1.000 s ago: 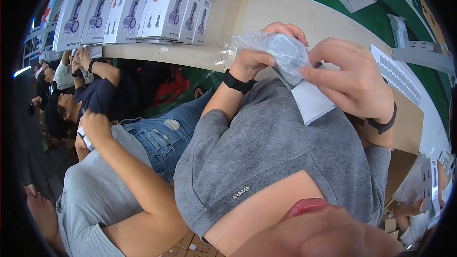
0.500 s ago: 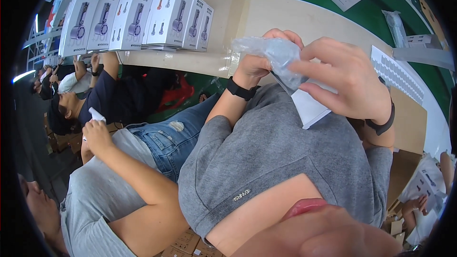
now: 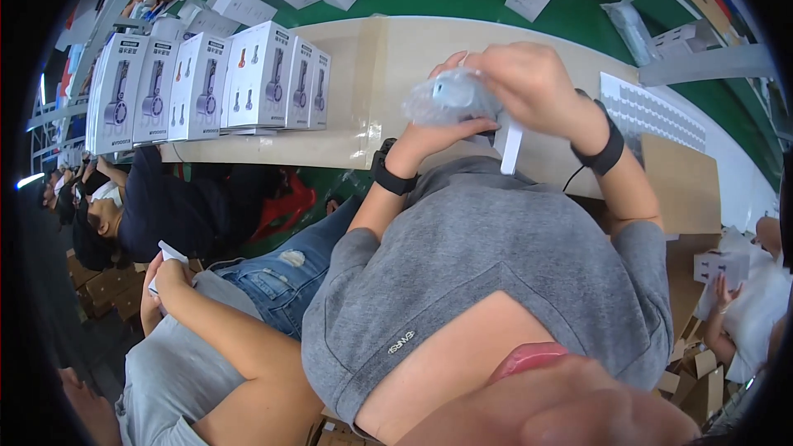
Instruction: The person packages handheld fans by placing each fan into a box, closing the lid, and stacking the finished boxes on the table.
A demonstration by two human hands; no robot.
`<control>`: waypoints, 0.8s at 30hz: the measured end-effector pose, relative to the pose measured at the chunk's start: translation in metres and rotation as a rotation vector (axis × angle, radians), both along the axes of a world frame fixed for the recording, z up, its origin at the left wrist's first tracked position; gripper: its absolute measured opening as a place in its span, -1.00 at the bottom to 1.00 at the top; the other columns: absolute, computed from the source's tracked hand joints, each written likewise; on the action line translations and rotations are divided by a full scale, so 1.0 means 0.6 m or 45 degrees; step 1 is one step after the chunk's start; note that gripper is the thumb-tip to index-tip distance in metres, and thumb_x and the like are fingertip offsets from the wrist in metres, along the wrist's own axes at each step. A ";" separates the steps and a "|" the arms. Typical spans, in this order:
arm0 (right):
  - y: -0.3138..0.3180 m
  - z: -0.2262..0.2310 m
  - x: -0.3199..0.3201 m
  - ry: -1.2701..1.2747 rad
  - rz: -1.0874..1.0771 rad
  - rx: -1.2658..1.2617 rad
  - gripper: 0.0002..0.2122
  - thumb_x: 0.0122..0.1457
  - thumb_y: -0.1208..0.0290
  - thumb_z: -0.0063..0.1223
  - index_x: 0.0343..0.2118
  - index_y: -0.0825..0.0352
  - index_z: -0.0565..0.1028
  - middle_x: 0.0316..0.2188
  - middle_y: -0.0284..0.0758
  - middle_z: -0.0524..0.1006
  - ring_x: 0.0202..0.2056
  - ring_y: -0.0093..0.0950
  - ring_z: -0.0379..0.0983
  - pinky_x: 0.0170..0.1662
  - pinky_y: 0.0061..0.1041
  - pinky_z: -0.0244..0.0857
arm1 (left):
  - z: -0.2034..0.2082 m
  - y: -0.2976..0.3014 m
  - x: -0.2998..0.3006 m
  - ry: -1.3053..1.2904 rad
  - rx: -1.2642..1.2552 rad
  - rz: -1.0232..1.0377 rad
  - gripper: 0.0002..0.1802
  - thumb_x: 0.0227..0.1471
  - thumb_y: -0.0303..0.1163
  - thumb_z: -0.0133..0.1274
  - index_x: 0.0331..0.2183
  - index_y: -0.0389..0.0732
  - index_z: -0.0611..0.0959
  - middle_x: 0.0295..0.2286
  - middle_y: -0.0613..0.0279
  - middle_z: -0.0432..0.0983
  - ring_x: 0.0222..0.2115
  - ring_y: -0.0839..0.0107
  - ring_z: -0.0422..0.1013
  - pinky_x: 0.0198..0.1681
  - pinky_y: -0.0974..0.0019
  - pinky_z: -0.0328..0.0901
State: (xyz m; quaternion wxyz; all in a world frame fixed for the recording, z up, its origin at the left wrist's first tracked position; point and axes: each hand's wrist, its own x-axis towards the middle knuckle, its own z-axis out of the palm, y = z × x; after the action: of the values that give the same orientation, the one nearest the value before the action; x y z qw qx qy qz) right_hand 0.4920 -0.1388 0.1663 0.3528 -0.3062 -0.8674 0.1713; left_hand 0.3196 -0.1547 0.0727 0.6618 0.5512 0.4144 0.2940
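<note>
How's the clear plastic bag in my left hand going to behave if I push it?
The clear plastic bag would probably crumple: its film looks wrinkled. Its shiny surface may be slippery. The pale item inside might resist squeezing, since it holds a rounded shape.

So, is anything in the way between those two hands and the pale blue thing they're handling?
Only clear plastic wrap: it surrounds the pale blue item, so the left hand appears to hold it through that layer. The right hand is at the wrap's right side; nothing else visible stands between.
</note>
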 end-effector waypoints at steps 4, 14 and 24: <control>-0.003 0.026 -0.010 -0.142 0.001 0.285 -0.87 0.03 0.51 -0.08 -0.37 0.43 0.45 -0.48 -0.20 0.47 -0.45 -0.30 0.41 -0.38 -0.48 0.27 | 0.016 0.021 0.005 0.124 0.042 -0.112 0.00 -0.43 -0.25 0.35 0.05 -0.26 0.18 -0.08 0.14 0.25 -0.01 0.35 0.16 0.02 0.29 0.10; 0.066 -0.032 -0.003 1.753 0.105 -1.285 -0.85 0.15 0.46 -0.20 -0.38 0.38 0.43 -0.29 -0.29 0.46 -0.29 -0.52 0.40 -0.21 -0.55 0.27 | 0.022 0.036 0.010 -0.501 0.504 0.076 -0.07 -0.41 -0.16 0.31 0.01 -0.28 0.27 -0.14 0.04 0.26 -0.05 0.25 0.19 0.01 0.28 0.10; 0.056 0.076 -0.007 0.641 0.103 -0.562 -0.90 0.09 0.54 -0.12 -0.37 0.39 0.44 -0.43 -0.31 0.47 -0.37 -0.50 0.41 -0.27 -0.56 0.29 | 0.066 0.022 -0.016 0.094 1.105 0.113 -0.19 -0.37 -0.21 0.28 -0.02 -0.21 0.35 -0.33 0.12 0.30 -0.26 0.26 0.32 -0.18 0.31 0.23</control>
State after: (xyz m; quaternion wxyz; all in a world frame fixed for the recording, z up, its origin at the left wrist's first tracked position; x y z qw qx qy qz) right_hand 0.4880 -0.1051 0.2120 0.4740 -0.2887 -0.7065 0.4391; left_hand 0.3101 -0.1418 0.1124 0.3402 0.7701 0.2992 0.4491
